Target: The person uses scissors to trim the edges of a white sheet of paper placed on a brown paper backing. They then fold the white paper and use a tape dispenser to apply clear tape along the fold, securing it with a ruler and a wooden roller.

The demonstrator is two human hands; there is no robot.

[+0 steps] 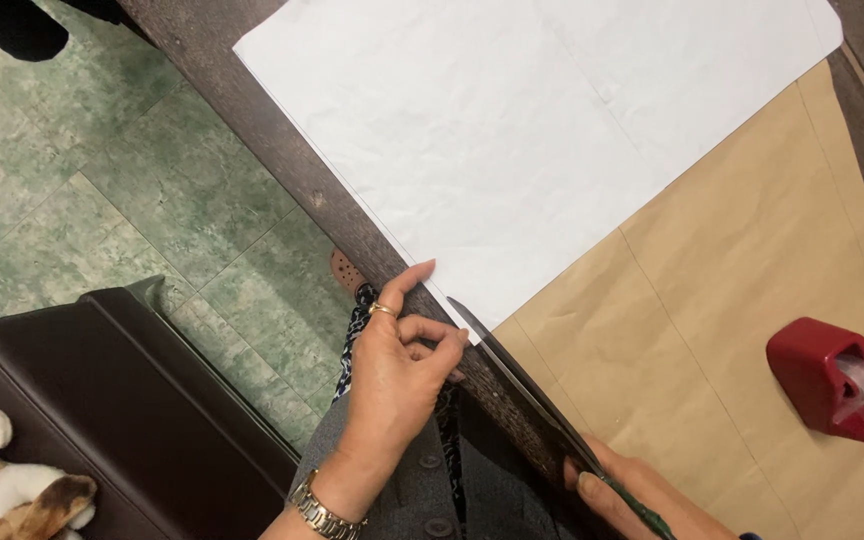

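Pinching the near corner of the white paper (512,140) at the table edge (282,150): left hand (392,375), thumb and forefinger closed on it, other fingers curled, wrist bent up from below. Right hand (642,495) wraps the scissors (527,385) handle, blades slightly parted, tips at the paper's corner over brown paper (742,250).

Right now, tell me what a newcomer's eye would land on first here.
A large white paper sheet lies over brown kraft paper on the dark wooden table. At the sheet's near corner, the left hand pinches its edge while the right hand works long scissors. A red tape dispenser sits at the right.
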